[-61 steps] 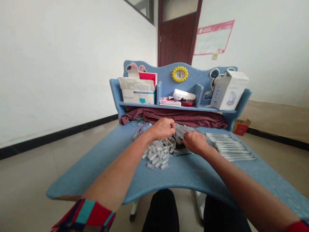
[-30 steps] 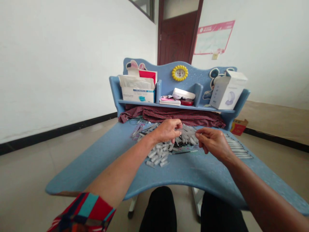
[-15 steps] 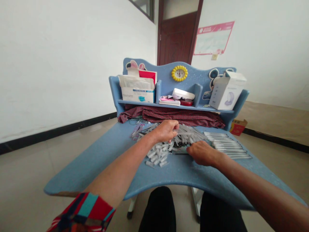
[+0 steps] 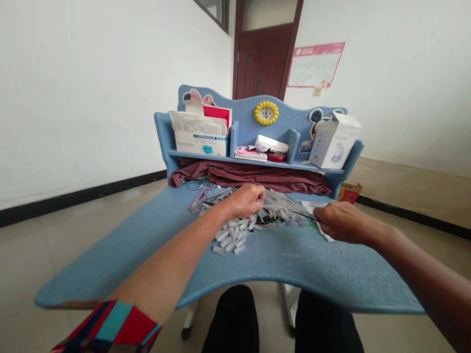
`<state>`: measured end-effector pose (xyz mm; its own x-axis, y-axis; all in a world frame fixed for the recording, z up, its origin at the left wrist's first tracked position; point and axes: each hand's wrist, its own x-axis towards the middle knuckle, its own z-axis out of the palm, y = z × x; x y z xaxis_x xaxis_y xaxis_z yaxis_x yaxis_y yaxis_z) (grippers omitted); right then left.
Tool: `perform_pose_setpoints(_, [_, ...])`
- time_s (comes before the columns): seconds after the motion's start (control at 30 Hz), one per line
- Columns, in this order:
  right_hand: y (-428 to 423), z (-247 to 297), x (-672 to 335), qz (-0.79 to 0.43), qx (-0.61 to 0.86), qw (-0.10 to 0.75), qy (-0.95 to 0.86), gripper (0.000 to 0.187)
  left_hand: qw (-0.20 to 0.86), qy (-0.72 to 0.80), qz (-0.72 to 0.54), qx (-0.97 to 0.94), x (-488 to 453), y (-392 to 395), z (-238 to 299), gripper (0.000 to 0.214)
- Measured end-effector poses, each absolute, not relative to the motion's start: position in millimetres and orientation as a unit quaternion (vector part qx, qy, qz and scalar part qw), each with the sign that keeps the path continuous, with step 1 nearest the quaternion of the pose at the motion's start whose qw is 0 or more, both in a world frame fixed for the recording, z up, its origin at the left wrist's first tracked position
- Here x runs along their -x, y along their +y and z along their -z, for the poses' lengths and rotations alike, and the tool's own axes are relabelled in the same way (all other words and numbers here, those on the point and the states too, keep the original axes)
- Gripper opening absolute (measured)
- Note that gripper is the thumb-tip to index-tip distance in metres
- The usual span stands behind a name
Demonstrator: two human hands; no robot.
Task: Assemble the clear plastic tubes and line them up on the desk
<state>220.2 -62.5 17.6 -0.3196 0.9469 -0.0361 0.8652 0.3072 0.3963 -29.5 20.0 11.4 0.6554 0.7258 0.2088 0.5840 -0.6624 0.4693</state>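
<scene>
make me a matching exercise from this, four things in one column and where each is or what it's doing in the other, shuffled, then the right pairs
Column one
1. right hand
2. left hand
3. red checked cloth
4. yellow flower-shaped disc

Column two
A. on the blue backboard
B. at the pile of small clear pieces
C. bunched below the shelf
D. gripping a thin dark stick

Right pairs: 1-D, 2-B, 3-C, 4-A

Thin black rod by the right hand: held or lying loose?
Held: the thin black rod projects from the closed right hand toward the heap of translucent plastic pieces.
</scene>
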Motion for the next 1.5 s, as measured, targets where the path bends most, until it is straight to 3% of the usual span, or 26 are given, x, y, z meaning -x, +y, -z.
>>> perform_pose_setpoints(0.67, [-55.6,-22.4,-206.0,-0.22,-0.532,0.162,0.801,0.022,0.179,0.347,-0.178,-0.903,27.3,16.1,-12.0,0.01])
perform_pose_setpoints(0.93, [-54.3,-32.1,-191.0,-0.253,-0.501,0.142,0.816,0.022,0.279,0.329,-0.193,-0.881,25.1,17.4,-8.2,0.012])
perform_pose_setpoints(1.03, [-57.5,-33.1,-184.0,-0.287,-0.496,0.066,0.817,0.023,0.337,0.316,-0.228,-0.857,23.2,17.3,-7.4,0.011])
perform_pose_setpoints(1.17, [-62.3,-25.8,-178.2,-0.27,-0.515,-0.159,0.798,0.02,0.412,0.303,-0.315,-0.799,21.1,15.0,-10.8,0.014])
perform_pose_setpoints(1.23, [-61.7,-20.5,-175.2,-0.161,-0.539,-0.282,0.777,0.019,0.446,0.284,-0.352,-0.772,20.2,13.1,-12.9,0.015])
perform_pose_setpoints(1.3, [-58.9,-15.8,-170.9,0.027,-0.551,-0.38,0.743,0.023,0.473,0.263,-0.365,-0.757,19.1,10.6,-14.1,0.015])
perform_pose_setpoints(1.4, [-53.1,-10.6,-161.8,0.276,-0.497,-0.475,0.671,0.029,0.497,0.244,-0.366,-0.748,16.6,6.2,-14.0,0.016])
perform_pose_setpoints(1.5, [-48.5,-6.4,-152.1,0.381,-0.415,-0.544,0.622,0.033,0.51,0.235,-0.364,-0.743,14.1,2.6,-12.9,0.016])
